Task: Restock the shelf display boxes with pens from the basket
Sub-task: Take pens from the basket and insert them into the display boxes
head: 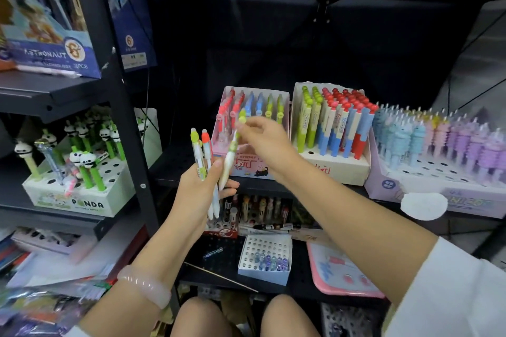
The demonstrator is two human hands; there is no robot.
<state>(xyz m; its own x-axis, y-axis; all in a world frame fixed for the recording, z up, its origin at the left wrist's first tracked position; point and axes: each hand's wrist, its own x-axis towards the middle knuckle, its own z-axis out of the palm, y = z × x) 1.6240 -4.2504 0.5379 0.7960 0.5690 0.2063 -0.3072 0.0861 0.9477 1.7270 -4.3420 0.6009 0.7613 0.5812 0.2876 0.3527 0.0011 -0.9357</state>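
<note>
The left hand grips two pens upright in a curled fist, just in front of the pink display box. One pen has a yellow-green cap, the other an orange-red cap; both have pale bodies with a printed pattern and white lower ends that stick out below the fist. The right hand pinches a third pen near its top between thumb and fingertips. This pen has a green top and a cream-white body, and it slants down so its lower end lies against the left hand's fingers.

The pink display box stands on the shelf right behind both hands, holding rows of red, blue and green pens. To the right of it, touching, is a white box packed with green, red and blue pens, and beyond that a lilac box of pastel pens. Left of the pink box, past a black shelf post, a panda pen box sits on another shelf.
</note>
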